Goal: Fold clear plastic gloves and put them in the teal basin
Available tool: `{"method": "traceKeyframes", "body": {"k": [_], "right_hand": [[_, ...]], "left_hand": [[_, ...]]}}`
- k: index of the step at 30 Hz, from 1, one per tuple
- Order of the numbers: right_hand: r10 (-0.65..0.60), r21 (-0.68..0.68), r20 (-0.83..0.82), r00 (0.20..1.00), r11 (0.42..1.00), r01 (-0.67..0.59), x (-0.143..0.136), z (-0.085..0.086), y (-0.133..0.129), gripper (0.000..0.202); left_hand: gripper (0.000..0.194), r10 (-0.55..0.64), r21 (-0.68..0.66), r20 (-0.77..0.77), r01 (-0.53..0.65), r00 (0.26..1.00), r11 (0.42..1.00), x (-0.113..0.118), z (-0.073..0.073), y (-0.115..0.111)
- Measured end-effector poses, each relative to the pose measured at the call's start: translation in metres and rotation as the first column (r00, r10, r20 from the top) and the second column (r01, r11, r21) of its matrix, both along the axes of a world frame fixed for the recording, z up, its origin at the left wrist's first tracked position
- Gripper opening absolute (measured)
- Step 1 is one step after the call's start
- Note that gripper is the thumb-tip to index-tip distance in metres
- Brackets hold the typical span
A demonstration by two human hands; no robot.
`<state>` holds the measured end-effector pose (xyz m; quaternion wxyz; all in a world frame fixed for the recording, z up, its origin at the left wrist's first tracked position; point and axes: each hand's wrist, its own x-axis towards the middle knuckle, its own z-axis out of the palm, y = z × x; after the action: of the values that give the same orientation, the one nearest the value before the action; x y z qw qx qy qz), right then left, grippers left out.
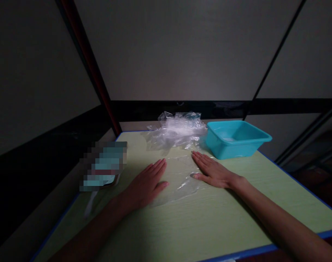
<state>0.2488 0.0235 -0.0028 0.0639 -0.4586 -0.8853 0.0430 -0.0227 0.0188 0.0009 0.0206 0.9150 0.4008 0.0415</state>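
Observation:
A clear plastic bag lies spread on the pale green tabletop, with some wrinkles toward its near right side. My left hand rests palm down along the bag's left side, fingers stretched out and thumb apart. On the opposite side, my right hand lies flat with its fingertips at the bag's right edge and its thumb on the plastic. Neither hand grips anything. Just beyond them is a crumpled heap of clear plastic bags.
A turquoise plastic basin stands at the back right, something whitish inside. At the left edge lies a pixelated, phone-like object. The table has blue edging and backs onto pale panels with dark strips.

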Motion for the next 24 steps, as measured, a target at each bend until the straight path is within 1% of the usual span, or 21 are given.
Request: {"method": "traceKeyframes", "body": {"k": [3, 14, 18, 24], "right_hand": [[-0.004, 0.003, -0.009, 1.0, 1.0, 0.004, -0.001, -0.001, -0.001, 0.08], [-0.043, 0.025, -0.028, 0.999, 0.999, 0.044, -0.01, -0.003, -0.007, 0.078], [-0.057, 0.038, -0.032, 0.998, 0.998, 0.059, -0.006, -0.004, -0.006, 0.078], [-0.128, 0.038, -0.008, 0.992, 0.991, 0.128, 0.003, -0.006, -0.002, 0.082]], "left_hand": [[0.057, -0.006, -0.001, -0.008, 0.006, 1.0, 1.0, -0.002, 0.0, 0.001], [0.056, -0.052, -0.007, 0.035, 0.052, 0.998, 0.999, -0.012, 0.003, 0.004], [0.057, -0.047, -0.011, 0.031, 0.047, 0.998, 0.999, -0.013, 0.002, 0.004], [0.058, -0.036, -0.019, 0.021, 0.037, 0.999, 0.999, -0.014, 0.001, 0.004]]}}
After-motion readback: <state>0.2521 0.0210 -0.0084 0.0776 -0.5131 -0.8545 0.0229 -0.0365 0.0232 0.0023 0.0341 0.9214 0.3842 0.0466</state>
